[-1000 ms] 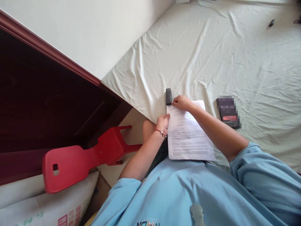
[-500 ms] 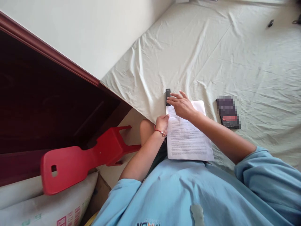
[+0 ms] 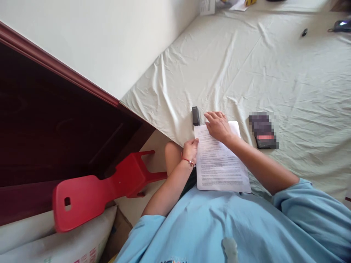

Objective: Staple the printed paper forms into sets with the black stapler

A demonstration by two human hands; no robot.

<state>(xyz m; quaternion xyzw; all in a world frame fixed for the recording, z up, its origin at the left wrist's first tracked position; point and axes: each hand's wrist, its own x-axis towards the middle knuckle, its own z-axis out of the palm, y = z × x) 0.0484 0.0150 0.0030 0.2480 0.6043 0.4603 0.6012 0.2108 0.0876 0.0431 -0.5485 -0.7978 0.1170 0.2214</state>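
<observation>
Printed sheets of white paper (image 3: 221, 168) lie at the bed's edge, against my shirt. At their left edge my left hand (image 3: 190, 149) is closed, thumb on top and fingers underneath. My right hand (image 3: 218, 126) rests over the top edge of the sheets, fingers stretched forward and nothing in them. Just left of those fingers is a small black stapler (image 3: 195, 116), its near end at the top left corner of the paper. Whether its jaws are around the corner, I cannot tell.
A phone (image 3: 263, 130), partly blurred, lies right of the paper on the pale bedsheet (image 3: 192, 73). Farther off are a small black object (image 3: 304, 32) and a dark device (image 3: 341, 26). A red plastic chair (image 3: 82, 201) and white sacks (image 3: 90, 233) stand at the lower left.
My right hand has come off the stapler and shifted right, onto the top of the paper. My left hand keeps its hold. The view has tilted up slightly.
</observation>
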